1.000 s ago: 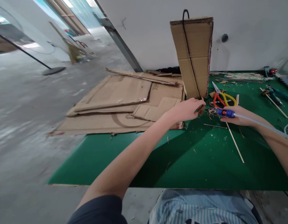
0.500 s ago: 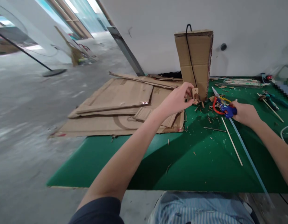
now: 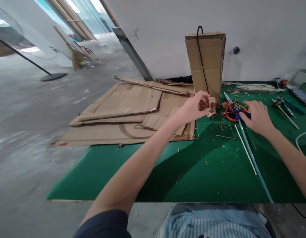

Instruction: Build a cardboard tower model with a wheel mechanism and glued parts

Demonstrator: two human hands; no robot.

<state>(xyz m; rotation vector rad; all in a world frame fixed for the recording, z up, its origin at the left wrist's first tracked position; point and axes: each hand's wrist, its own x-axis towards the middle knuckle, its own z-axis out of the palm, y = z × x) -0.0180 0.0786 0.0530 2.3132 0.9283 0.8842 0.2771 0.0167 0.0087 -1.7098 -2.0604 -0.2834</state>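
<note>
My left hand (image 3: 196,107) pinches a small folded cardboard piece (image 3: 212,105) with a hole near its top, in front of the upright cardboard box (image 3: 209,62). My right hand (image 3: 258,116) has its fingers stretched out and apart over what looks like a blue glue gun (image 3: 245,114); its thumb is at or touching the gun. From the gun a long translucent blue stick (image 3: 255,160) runs back to the table's front edge. Scissors with red and yellow handles (image 3: 231,115) lie beside the gun, their blades pointing away.
Flattened cardboard sheets (image 3: 123,99) cover the table's left part. A thin wooden stick (image 3: 245,150) and a metal rod (image 3: 227,137) lie in front of the scissors. Pliers (image 3: 286,107) and several thin sticks (image 3: 259,87) lie at the right. Cardboard scraps are scattered around.
My right hand has loosened from the glue gun and its fingers have spread. The blue stick's tail has shifted left. My left hand has moved slightly right with the cardboard piece, which is now turned.
</note>
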